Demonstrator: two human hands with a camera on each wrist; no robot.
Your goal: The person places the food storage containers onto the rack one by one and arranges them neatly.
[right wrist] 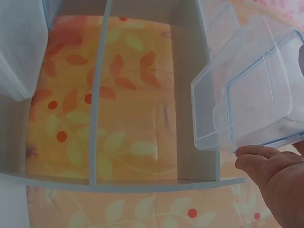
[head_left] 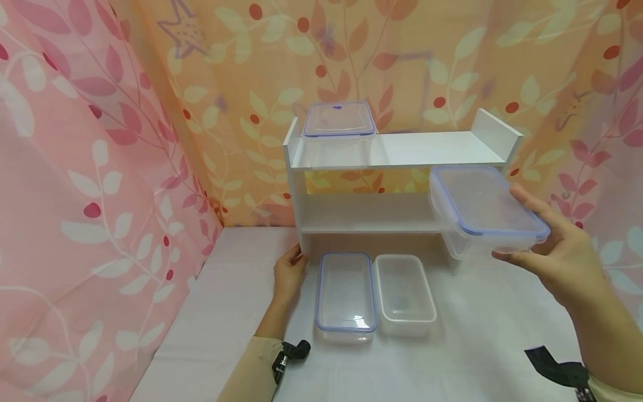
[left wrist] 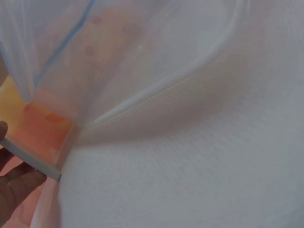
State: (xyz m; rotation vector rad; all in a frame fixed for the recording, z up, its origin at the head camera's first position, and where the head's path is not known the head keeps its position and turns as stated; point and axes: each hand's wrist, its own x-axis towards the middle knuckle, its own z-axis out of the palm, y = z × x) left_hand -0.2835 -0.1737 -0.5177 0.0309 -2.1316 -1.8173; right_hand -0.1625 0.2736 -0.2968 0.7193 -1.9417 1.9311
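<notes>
My right hand (head_left: 567,251) holds a clear food container (head_left: 482,204) with a blue-edged lid by its right end, in front of the white shelf's right side. In the right wrist view the container (right wrist: 251,90) is tilted, with the fingers (right wrist: 270,166) along its edge. My left hand (head_left: 289,273) grips the lower left side panel of the white two-tier shelf (head_left: 372,212). The left wrist view shows the panel's edge (left wrist: 33,161) between thumb and fingers. Another lidded container (head_left: 339,123) stands at the left of the top tier.
On the white-covered table (head_left: 201,324), in front of the shelf, a blue-lidded container (head_left: 346,293) stands beside an unlidded clear one (head_left: 406,293). Patterned orange cloth (head_left: 241,111) hangs behind the shelf, and pink cloth (head_left: 100,195) lines the left side.
</notes>
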